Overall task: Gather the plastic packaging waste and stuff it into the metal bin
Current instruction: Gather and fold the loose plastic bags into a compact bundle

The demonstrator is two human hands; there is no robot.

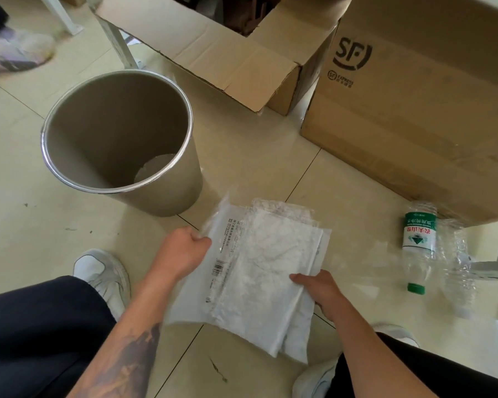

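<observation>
A stack of flat translucent plastic packaging bags (253,271) hangs just above the tiled floor in front of me. My left hand (181,248) grips the stack's left edge, near a barcode label. My right hand (316,285) holds its right edge, thumb on top. The round metal bin (167,179) stands upright on the floor to the upper left of the bags, its mouth open and a little clear plastic at the bottom.
Two crushed clear plastic bottles (420,245), one with a green label and cap, lie on the floor at right. An open cardboard box (213,50) and a large SF box (414,110) stand behind. My white shoes (104,277) flank the bags. Another person's shoe (18,50) is far left.
</observation>
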